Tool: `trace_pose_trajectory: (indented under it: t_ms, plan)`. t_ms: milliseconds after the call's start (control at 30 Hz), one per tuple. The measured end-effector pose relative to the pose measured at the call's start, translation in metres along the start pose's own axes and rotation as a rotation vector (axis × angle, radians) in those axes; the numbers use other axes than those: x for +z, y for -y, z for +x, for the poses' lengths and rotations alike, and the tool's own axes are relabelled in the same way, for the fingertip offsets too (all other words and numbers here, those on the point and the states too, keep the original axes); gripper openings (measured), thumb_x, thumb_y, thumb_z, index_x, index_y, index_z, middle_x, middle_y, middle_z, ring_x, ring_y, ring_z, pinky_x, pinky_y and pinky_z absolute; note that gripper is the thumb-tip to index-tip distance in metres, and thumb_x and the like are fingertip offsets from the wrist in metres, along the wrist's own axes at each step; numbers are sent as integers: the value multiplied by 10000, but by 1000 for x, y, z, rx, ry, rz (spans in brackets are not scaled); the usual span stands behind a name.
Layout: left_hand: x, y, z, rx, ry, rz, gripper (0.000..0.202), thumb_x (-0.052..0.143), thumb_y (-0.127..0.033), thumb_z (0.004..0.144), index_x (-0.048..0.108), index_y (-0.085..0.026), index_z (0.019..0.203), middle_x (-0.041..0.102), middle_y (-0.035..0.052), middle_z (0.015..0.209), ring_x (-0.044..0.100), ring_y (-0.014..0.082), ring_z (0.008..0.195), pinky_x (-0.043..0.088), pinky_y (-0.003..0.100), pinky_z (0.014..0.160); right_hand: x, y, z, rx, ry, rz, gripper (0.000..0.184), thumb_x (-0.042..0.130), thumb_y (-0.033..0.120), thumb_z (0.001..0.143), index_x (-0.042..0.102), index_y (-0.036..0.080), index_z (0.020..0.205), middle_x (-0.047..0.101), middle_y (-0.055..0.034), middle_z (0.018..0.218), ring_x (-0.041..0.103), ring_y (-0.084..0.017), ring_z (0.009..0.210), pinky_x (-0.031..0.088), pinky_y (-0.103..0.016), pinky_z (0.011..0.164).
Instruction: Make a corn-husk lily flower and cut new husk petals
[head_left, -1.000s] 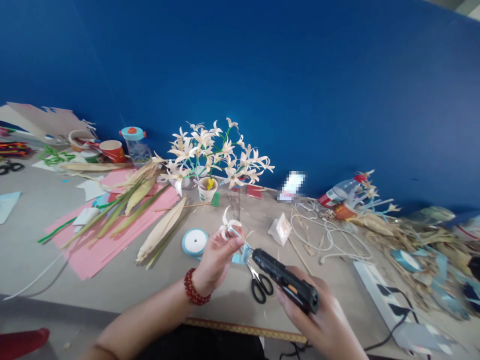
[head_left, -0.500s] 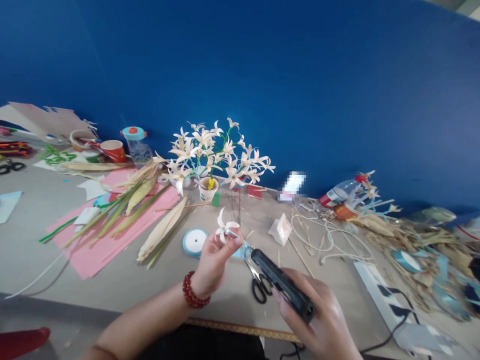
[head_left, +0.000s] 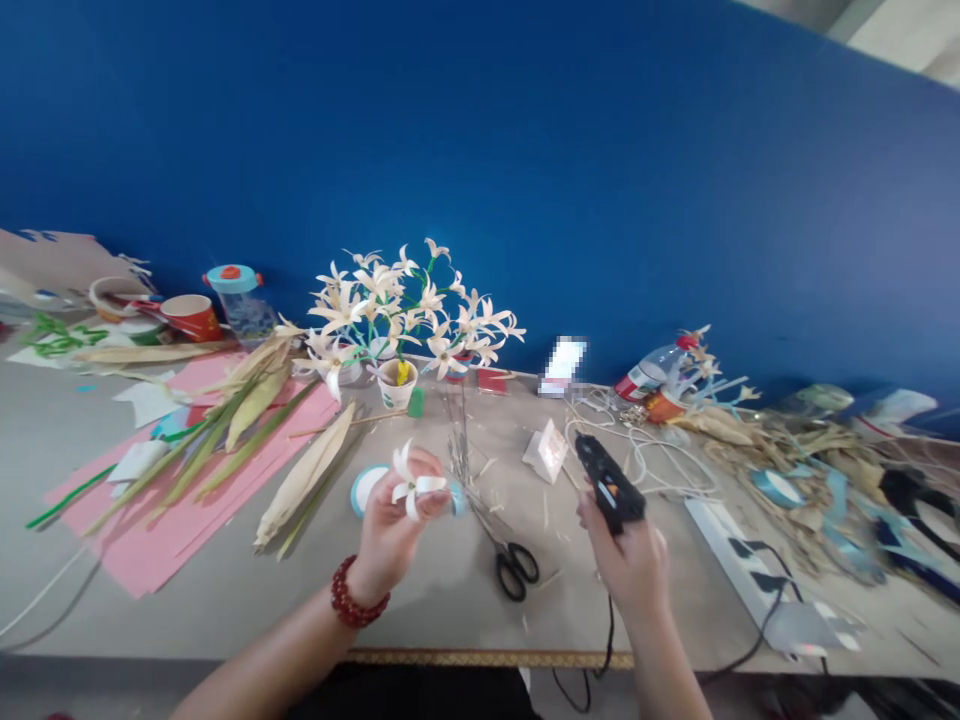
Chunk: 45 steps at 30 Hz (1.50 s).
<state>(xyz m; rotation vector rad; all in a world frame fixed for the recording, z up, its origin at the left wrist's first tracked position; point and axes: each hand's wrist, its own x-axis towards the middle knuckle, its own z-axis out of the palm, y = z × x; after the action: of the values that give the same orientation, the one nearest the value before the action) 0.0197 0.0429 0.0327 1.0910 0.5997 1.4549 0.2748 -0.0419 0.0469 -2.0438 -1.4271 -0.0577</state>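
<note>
"blue wall (head_left: 480, 180) behind; what's held?"

"left hand (head_left: 386, 535) pinches a white lily-like flower (head_left: 410, 488) over the table (head_left: 442, 600), its back hidden; right hand (head_left: 636, 565) grips a black glue gun (head_left: 607, 482), lower part covered."

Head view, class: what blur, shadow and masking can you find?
In the head view, the white flower in the left hand looks soft-edged; the same head view shows a shadow on the table beside the white cable; pixelation in the head view masks a bright object by the wall.
</note>
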Motion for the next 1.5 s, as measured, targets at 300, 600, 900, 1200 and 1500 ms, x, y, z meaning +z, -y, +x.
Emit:
trace_pose_trajectory:
  t_ms: [300,600,900,1200,1500]
  plan:
    - [-18,8,2,-41,-15,38,243,758,-344,762,602,-164,709,527,29,783,507,169,746,458,301,691,72,-65,4,-11,252,-443,321,437,325,950,538,125,1180,730,-144,929,703,-296,844,489,-341,673]
    - [-25,12,3,56,74,69,157,712,-285,815,608,-188,747,528,14,779,520,169,778,454,320,735,41,-34,3,-178,146,-323,326,551,251,833,563,163,1147,646,-147,1071,617,-358,993,479,-480,846]
    - [-22,9,4,170,120,185,97,697,-262,824,615,-223,791,559,4,772,545,187,798,438,434,900,59,80,-4,-329,593,931,391,661,350,875,551,233,1232,589,-103,1253,540,-266,1193,410,-401,1032]
    - [-23,0,10,303,114,351,127,682,-250,822,596,-197,744,558,-2,719,554,177,749,455,432,890,81,108,-33,99,579,1425,269,688,436,862,533,216,841,544,7,778,505,-133,676,414,-239,601]
    - [-27,2,11,339,104,423,119,685,-256,823,610,-202,748,578,4,727,564,174,737,492,398,820,68,111,-42,14,207,959,112,665,271,877,599,207,811,548,28,659,497,-116,581,399,-217,535]
